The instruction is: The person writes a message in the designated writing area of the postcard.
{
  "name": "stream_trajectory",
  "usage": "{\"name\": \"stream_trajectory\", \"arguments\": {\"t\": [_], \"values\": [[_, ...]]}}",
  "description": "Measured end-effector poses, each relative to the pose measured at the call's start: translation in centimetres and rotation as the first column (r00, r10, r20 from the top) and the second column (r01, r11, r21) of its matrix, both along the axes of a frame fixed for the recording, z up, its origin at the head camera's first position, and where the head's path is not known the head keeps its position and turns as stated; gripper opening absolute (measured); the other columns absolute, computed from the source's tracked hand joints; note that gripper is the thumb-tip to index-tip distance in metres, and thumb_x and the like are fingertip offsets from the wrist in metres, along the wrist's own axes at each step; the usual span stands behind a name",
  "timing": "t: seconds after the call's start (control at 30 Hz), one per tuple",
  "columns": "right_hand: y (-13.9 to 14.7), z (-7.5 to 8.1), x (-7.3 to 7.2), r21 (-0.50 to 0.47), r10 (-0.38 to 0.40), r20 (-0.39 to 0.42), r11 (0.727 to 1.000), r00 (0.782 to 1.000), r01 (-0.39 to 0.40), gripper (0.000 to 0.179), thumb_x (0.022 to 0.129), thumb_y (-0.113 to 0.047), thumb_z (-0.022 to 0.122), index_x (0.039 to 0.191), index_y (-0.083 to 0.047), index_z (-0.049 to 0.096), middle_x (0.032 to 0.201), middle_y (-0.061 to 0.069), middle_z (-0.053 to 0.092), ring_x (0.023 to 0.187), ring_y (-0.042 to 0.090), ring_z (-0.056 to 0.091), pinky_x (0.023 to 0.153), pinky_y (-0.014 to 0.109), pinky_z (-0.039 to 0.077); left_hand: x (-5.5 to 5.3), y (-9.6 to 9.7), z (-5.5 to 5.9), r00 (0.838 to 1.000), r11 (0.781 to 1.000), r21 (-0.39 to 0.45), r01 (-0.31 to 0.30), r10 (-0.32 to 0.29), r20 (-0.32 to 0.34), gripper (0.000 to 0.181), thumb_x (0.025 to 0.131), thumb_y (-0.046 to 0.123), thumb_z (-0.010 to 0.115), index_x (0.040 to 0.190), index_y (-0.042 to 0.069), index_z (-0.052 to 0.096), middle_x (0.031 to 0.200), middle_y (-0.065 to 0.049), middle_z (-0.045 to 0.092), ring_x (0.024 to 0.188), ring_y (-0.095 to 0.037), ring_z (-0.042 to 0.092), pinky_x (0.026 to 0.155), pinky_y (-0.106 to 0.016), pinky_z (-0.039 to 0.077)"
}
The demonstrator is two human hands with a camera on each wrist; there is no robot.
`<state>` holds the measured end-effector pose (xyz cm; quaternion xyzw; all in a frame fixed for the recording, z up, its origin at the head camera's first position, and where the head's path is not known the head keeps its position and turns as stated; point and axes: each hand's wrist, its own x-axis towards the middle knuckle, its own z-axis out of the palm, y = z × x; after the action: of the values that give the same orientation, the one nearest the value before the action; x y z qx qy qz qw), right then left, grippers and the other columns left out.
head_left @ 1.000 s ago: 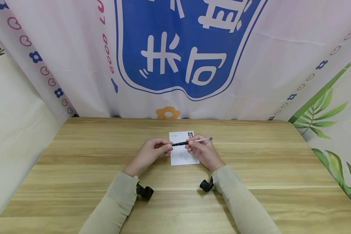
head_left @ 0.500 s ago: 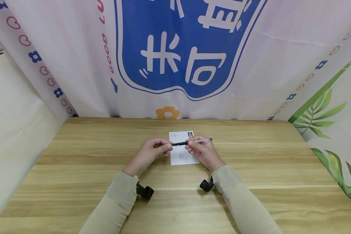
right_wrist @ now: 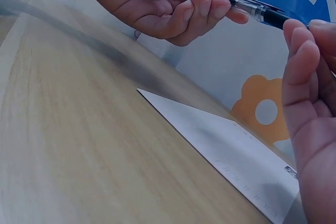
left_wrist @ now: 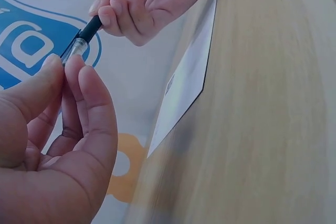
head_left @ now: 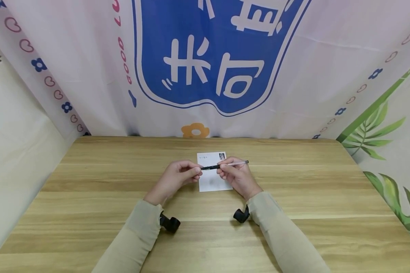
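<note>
A slim pen (head_left: pixel 210 167) with a black front part and a clear rear barrel lies nearly level between both hands. My left hand (head_left: pixel 177 176) pinches its tip end, where a clear cap with a dark clip (right_wrist: pixel 257 7) shows between the hands. Farther back, the thumb and fingers of my right hand (head_left: pixel 237 176) grip the barrel, whose clear end sticks out to the right. Below the pen, flat on the table, is a white card (head_left: pixel 214 182) with small print and a dark stamp-like picture (head_left: pixel 222 156) in its far right corner. Both hands partly cover its sides in the head view.
The wood-grain table (head_left: pixel 123 163) runs back to a hanging cloth (head_left: pixel 99 94) with a blue emblem and an orange flower. Small black wrist-worn devices (head_left: pixel 171 224) hang at both cuffs. A leaf-patterned panel (head_left: pixel 372 132) stands on the right.
Both hands keep their hold on the pen and the card lies in the same place. Only the head view has shifted very slightly.
</note>
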<state>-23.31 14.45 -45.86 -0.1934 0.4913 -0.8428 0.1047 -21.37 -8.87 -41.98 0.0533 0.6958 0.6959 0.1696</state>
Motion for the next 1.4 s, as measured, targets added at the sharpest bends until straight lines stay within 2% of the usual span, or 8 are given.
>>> {"name": "stream_trajectory", "arguments": {"t": [0.33, 0.57, 0.7, 0.87, 1.13, 1.4], "values": [[-0.2, 0.2, 0.0, -0.006, 0.004, -0.016, 1.000, 1.000, -0.004, 0.034, 0.098, 0.012, 0.050, 0.091, -0.010, 0.075, 0.080, 0.004, 0.073, 0.073, 0.009, 0.068, 0.062, 0.017, 0.052, 0.2, 0.1, 0.1, 1.000, 1.000, 0.014, -0.015, 0.015, -0.027, 0.028, 0.099, 0.012, 0.067, 0.114, -0.012, 0.066, 0.098, -0.010, 0.070, 0.086, -0.015, 0.067, 0.082, -0.028, 0.059], [-0.2, 0.1, 0.1, 0.047, 0.005, 0.022, 0.999, 1.000, -0.006, 0.030, 0.098, 0.010, 0.051, 0.091, -0.010, 0.073, 0.081, 0.004, 0.074, 0.071, 0.009, 0.066, 0.062, 0.016, 0.053, -0.1, -0.2, -0.5, 1.000, 0.999, 0.043, -0.017, 0.017, 0.000, 0.031, 0.101, 0.012, 0.064, 0.117, -0.014, 0.064, 0.099, -0.010, 0.069, 0.088, -0.016, 0.066, 0.084, -0.028, 0.059], [-0.2, -0.1, 0.0, 0.083, 0.015, 0.004, 0.996, 1.000, -0.016, 0.029, 0.099, 0.009, 0.052, 0.094, -0.010, 0.073, 0.085, 0.006, 0.075, 0.074, 0.010, 0.067, 0.065, 0.018, 0.054, -0.4, -0.1, -0.9, 0.999, 0.996, 0.075, -0.051, 0.049, 0.023, 0.031, 0.103, 0.012, 0.061, 0.119, -0.014, 0.063, 0.103, -0.013, 0.068, 0.090, -0.014, 0.065, 0.085, -0.027, 0.058], [-0.2, -0.3, -0.1, 0.108, 0.037, -0.025, 0.994, 0.999, -0.034, 0.025, 0.098, 0.008, 0.056, 0.099, -0.010, 0.074, 0.090, 0.007, 0.076, 0.078, 0.012, 0.068, 0.070, 0.021, 0.056, -0.6, -0.1, -1.5, 0.996, 0.991, 0.092, -0.094, 0.092, 0.020, 0.029, 0.103, 0.013, 0.060, 0.121, -0.010, 0.064, 0.111, -0.021, 0.066, 0.093, -0.016, 0.065, 0.086, -0.027, 0.058], [-0.4, -0.5, -0.1, 0.140, 0.034, -0.046, 0.990, 0.998, -0.027, 0.024, 0.097, 0.007, 0.060, 0.103, -0.011, 0.074, 0.096, 0.006, 0.076, 0.081, 0.012, 0.067, 0.074, 0.023, 0.056, -0.6, 0.1, -1.9, 0.987, 0.980, 0.115, -0.161, 0.159, 0.028, 0.033, 0.104, 0.014, 0.059, 0.127, -0.009, 0.063, 0.119, -0.025, 0.063, 0.101, -0.021, 0.066, 0.088, -0.026, 0.057], [-0.3, -0.3, -0.2, 0.188, 0.025, -0.013, 0.982, 1.000, -0.022, 0.022, 0.094, 0.004, 0.066, 0.106, -0.013, 0.075, 0.103, 0.007, 0.076, 0.087, 0.015, 0.066, 0.077, 0.024, 0.056, -0.7, 0.3, -1.9, 0.976, 0.961, 0.171, -0.217, 0.215, 0.031, 0.029, 0.105, 0.012, 0.057, 0.124, -0.009, 0.061, 0.108, -0.017, 0.066, 0.098, -0.020, 0.067, 0.092, -0.031, 0.057]]}}
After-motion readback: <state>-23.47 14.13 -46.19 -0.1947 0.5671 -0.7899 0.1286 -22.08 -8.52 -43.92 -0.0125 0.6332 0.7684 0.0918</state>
